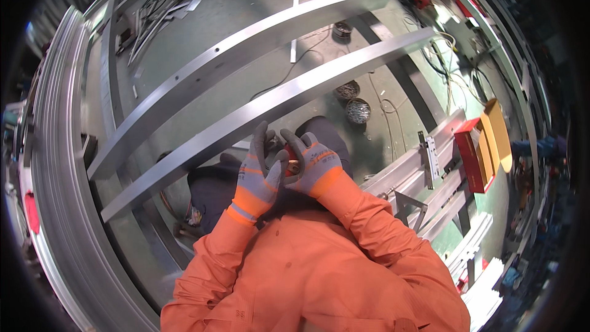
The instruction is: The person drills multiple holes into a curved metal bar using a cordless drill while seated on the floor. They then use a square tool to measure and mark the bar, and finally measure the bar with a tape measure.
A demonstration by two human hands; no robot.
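Head view: hands are meeting just below the nearer aluminium bar (270, 107), the landmark for every place given below.

Left hand (258, 178): wearing a grey glove with an orange cuff, it is rising from an orange sleeve (215, 258) and sitting just under the nearer aluminium bar; its fingers are curling upward around a small object (291, 166), with the thumb pressing toward it.

Right hand (314, 165): gloved the same way, it is lying just beside the left hand, below the bar, with its fingers bending over the same small object from the right.

Small object: showing only as a reddish-orange patch with a bit of metal between the two palms, it is being gripped by both hands; its kind cannot be told, as the gloves are hiding most of it.

Farther aluminium bar (246, 49): running alongside the nearer bar, above it, with small holes along its face.

Round tins (358, 110): holding what look like small metal fasteners, they are standing on the green floor (203, 18) just beyond the right part of the nearer bar; a third tin (342, 29) is sitting between the two bars.

Red box (472, 154): lying open well to the right of the bar, beside yellow cartons (501, 132).

Stacked profiles (424, 172): resting right of the hands, below the bar's right end.

Cables (160, 0): trailing on the floor above the farther bar.
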